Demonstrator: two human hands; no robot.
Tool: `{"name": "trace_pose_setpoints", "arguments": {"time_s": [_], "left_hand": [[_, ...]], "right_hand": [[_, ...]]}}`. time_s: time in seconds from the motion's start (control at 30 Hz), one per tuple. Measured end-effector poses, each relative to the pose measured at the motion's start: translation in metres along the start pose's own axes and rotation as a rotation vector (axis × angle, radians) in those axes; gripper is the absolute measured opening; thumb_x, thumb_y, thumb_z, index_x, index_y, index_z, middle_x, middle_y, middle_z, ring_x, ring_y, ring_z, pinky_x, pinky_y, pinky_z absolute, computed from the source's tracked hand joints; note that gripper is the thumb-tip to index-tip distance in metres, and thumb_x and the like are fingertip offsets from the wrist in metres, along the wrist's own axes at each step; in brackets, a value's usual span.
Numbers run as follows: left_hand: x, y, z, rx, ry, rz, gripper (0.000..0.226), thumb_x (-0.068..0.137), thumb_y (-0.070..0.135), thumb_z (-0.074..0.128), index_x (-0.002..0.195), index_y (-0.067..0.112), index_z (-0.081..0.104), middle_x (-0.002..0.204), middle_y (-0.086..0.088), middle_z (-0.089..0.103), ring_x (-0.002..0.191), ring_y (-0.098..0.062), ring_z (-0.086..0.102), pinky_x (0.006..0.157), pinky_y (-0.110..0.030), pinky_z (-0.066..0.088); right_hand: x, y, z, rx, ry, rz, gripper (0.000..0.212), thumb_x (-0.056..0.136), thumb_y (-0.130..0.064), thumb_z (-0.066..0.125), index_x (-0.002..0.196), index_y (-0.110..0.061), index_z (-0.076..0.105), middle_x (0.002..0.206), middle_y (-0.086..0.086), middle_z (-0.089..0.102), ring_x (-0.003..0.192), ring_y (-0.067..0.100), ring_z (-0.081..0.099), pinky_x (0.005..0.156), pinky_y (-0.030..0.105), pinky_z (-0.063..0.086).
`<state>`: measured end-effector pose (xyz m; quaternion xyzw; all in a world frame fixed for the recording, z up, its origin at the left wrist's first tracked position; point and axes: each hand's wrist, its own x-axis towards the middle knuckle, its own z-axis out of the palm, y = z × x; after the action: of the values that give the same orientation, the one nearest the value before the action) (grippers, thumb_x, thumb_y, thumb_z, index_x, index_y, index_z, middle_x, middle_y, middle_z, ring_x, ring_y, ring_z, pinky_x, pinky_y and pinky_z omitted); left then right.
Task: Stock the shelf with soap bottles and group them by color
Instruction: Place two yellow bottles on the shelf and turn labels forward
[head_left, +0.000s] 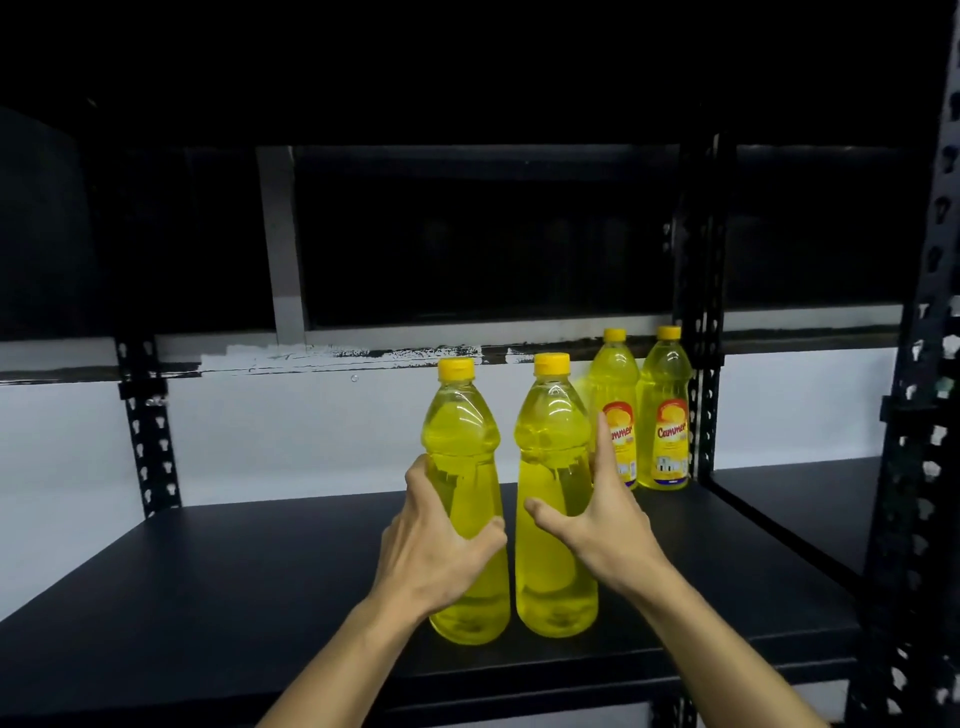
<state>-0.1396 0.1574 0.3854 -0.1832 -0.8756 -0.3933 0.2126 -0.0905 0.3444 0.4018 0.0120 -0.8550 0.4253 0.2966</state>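
Observation:
Two yellow soap bottles with yellow caps stand upright side by side on the black shelf board (249, 577), near its front. My left hand (431, 551) grips the left front bottle (461, 436) around its waist, thumb across the front. My right hand (597, 519) lies against the right front bottle (553, 431), fingers straight up along its right side and thumb spread toward its front. Two more yellow bottles stand at the back right, one labelled bottle (615, 384) partly hidden by my right fingers, the other labelled bottle (667, 415) beside it.
Black perforated uprights stand at the back left (148, 431), behind the back bottles (701, 364) and at the front right (919, 415). A white wall runs behind the shelf. Another dark shelf board (795, 499) continues to the right.

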Motion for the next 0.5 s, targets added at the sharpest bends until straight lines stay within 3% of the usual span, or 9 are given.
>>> {"name": "trace_pose_setpoints", "arguments": {"time_s": [0.1,0.2,0.27,0.37,0.5], "left_hand": [[-0.004,0.001,-0.004,0.043,-0.017,-0.022,0.105,0.073,0.078,0.059,0.149,0.031,0.004,0.154,0.002,0.03,0.13,-0.024,0.047,0.1,-0.041,0.042],[-0.004,0.006,-0.014,0.102,0.026,-0.041,0.11,0.063,0.089,0.052,0.149,0.03,0.015,0.148,0.005,0.031,0.13,-0.02,0.045,0.098,-0.04,0.045],[0.0,0.007,-0.018,0.093,0.025,-0.053,0.111,0.062,0.085,0.061,0.149,0.03,0.019,0.147,0.004,0.036,0.129,-0.019,0.047,0.097,-0.04,0.047],[0.005,0.002,-0.022,-0.013,-0.001,-0.073,0.109,0.061,0.072,0.076,0.144,0.03,0.019,0.138,0.003,0.049,0.12,-0.019,0.053,0.095,-0.038,0.051],[0.008,-0.009,-0.022,-0.21,-0.099,-0.074,0.085,0.069,0.052,0.083,0.131,0.031,0.029,0.13,0.007,0.051,0.114,-0.009,0.053,0.083,-0.02,0.049]], "right_hand": [[-0.01,0.007,0.007,0.099,0.065,0.049,0.123,0.067,-0.063,0.075,0.146,-0.047,-0.019,0.16,-0.006,0.018,0.144,0.017,0.026,0.111,0.046,0.034],[-0.02,0.01,0.015,0.044,0.135,0.053,0.12,0.056,-0.075,0.072,0.15,-0.038,0.007,0.153,-0.01,0.016,0.141,0.015,0.026,0.107,0.043,0.039],[-0.02,0.011,0.018,-0.017,0.144,0.057,0.115,0.056,-0.071,0.075,0.149,-0.033,0.018,0.145,-0.006,0.023,0.136,0.016,0.03,0.102,0.039,0.042],[-0.015,0.016,0.018,0.028,0.135,0.06,0.114,0.059,-0.059,0.083,0.149,-0.033,0.019,0.14,-0.003,0.032,0.131,0.016,0.036,0.101,0.04,0.045],[-0.011,0.028,0.007,0.225,0.032,0.095,0.112,0.059,-0.051,0.084,0.147,-0.039,0.016,0.134,-0.006,0.044,0.124,0.013,0.044,0.103,0.036,0.042]]}}
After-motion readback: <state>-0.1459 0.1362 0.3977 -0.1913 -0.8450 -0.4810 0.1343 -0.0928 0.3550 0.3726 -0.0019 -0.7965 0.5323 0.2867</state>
